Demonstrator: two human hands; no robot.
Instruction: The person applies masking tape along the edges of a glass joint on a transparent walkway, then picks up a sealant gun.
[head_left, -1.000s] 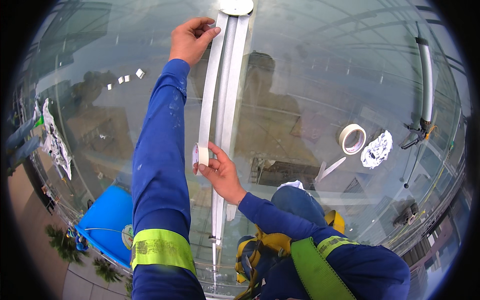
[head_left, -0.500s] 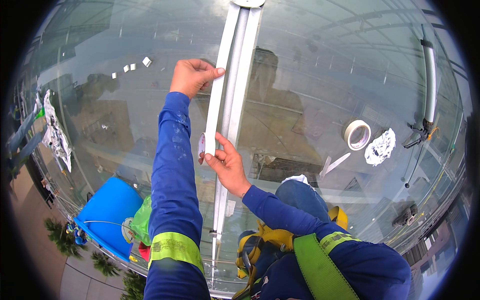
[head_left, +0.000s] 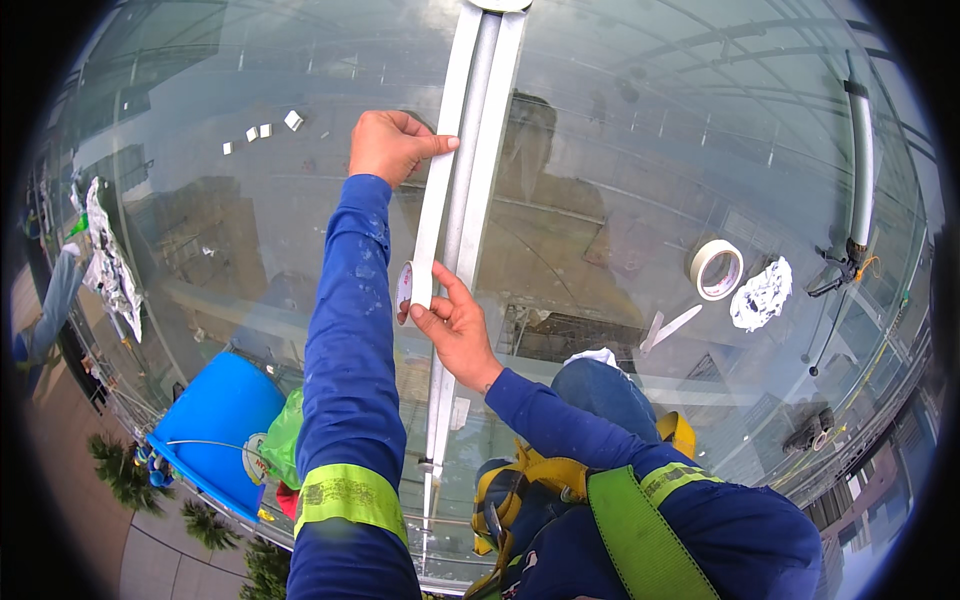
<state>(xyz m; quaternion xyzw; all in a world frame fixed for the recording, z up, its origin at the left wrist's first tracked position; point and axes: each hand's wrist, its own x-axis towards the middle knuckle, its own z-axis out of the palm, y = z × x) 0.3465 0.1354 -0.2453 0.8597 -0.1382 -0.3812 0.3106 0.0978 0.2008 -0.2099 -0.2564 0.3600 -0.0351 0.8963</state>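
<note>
A strip of white masking tape (head_left: pixel 433 215) is stretched along the left side of a narrow grey joint (head_left: pixel 468 160) between glass panels. My left hand (head_left: pixel 392 147) pinches the far part of the strip between thumb and fingers, at the joint's left edge. Nearer to me, my right hand (head_left: pixel 462 335) grips the tape roll (head_left: pixel 405 292), from which the strip runs. Another white band (head_left: pixel 496 130) lines the joint's right side. How firmly the held strip touches the glass, I cannot tell.
Right on the glass lie a second tape roll (head_left: pixel 716 270), a crumpled white wad (head_left: pixel 762 294) and a pale, thin blade-like piece (head_left: pixel 680 325). A blue bucket (head_left: pixel 220 430) stands lower left by a green bag (head_left: pixel 287 440). Crumpled sheeting (head_left: pixel 112 265) and another person's leg (head_left: pixel 55 300) are far left.
My left hand has shifted slightly right and away from me, bringing the strip closer to the joint. My right hand and roll have barely moved. The other person's leg at far left has moved.
</note>
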